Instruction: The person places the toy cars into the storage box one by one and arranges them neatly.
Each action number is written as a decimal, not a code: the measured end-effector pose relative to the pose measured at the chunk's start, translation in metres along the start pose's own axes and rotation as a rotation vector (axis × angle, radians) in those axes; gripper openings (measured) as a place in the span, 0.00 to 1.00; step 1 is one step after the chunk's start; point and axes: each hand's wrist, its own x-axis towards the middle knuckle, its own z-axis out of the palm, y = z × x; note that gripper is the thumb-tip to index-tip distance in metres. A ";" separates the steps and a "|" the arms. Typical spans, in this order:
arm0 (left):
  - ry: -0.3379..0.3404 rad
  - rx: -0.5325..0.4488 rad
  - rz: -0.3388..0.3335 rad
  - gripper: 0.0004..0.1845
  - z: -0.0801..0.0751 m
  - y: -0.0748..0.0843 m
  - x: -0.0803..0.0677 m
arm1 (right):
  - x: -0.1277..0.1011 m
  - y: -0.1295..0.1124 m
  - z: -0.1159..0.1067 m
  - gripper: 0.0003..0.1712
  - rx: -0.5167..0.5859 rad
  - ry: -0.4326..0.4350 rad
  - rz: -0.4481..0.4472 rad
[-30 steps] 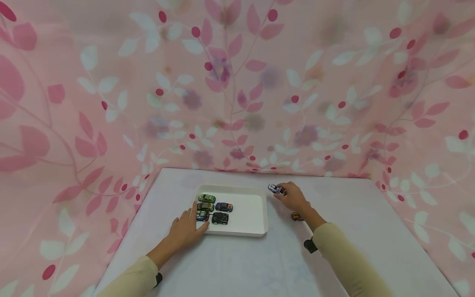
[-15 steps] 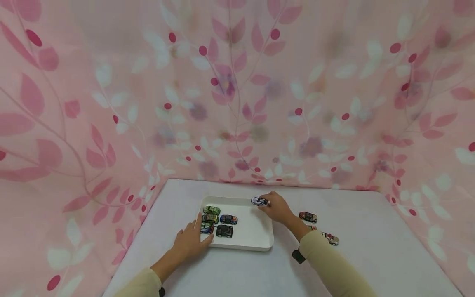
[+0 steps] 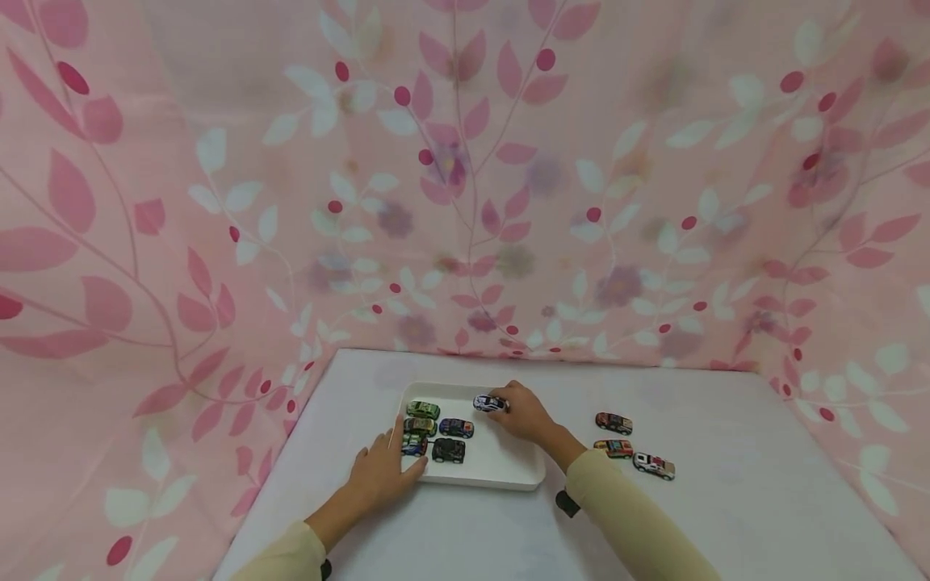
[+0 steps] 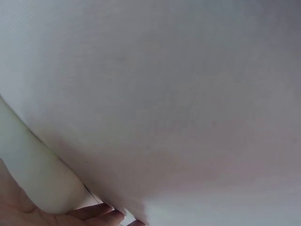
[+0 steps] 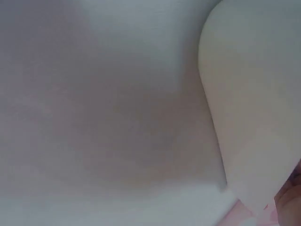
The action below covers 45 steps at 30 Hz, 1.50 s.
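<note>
My right hand (image 3: 526, 415) pinches a white-and-black toy car (image 3: 488, 403) over the back right part of the white tray (image 3: 501, 458). Around the tray's front left corner lies my left hand (image 3: 379, 470), fingers along the left side and thumb at the front rim. Inside the tray are a green toy car (image 3: 423, 410), a yellow-green one (image 3: 420, 427), a blue one (image 3: 456, 428), a black one (image 3: 448, 450) and a blue-green one (image 3: 414, 445) partly behind the left hand. The left wrist view shows fingertips (image 4: 106, 214) beside the tray wall; the held car is out of the right wrist view.
Right of the tray, on the white-covered table (image 3: 726, 516), lie a dark red toy car (image 3: 614, 423), a red-and-yellow one (image 3: 614, 449) partly behind the right sleeve, and a white one (image 3: 654, 465). A pink floral cloth (image 3: 465, 202) rises behind the table and at its sides.
My right hand has carried the white-and-black car leftward, from beyond the tray's right edge to over its inside. My left hand stays at the tray's corner. The head view has shifted slightly.
</note>
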 end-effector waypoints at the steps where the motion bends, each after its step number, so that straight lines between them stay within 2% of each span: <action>1: 0.004 -0.002 -0.002 0.52 0.000 0.000 0.000 | 0.001 -0.001 0.001 0.20 -0.008 0.000 -0.004; 4: 0.009 0.007 -0.010 0.52 0.001 0.000 0.000 | 0.006 -0.004 0.006 0.20 -0.030 -0.009 -0.016; 10: 0.009 0.010 -0.013 0.52 0.004 -0.001 0.001 | 0.012 -0.012 0.013 0.18 -0.004 -0.031 -0.019; 17: 0.025 0.026 0.011 0.52 0.002 0.000 0.002 | 0.018 -0.015 0.018 0.17 -0.015 -0.058 -0.007; 25: 0.016 0.027 0.001 0.52 0.000 0.000 0.003 | 0.022 -0.019 0.028 0.18 0.036 -0.070 0.006; 30: 0.010 0.021 0.004 0.52 0.001 -0.001 0.003 | 0.024 -0.017 0.035 0.15 0.055 -0.064 -0.007; 37: 0.001 0.033 -0.009 0.52 0.003 -0.002 0.002 | 0.024 -0.014 0.036 0.13 0.151 -0.063 -0.015; 45: 0.010 0.046 0.004 0.51 0.002 -0.001 0.003 | 0.026 -0.013 0.040 0.13 0.159 -0.044 -0.007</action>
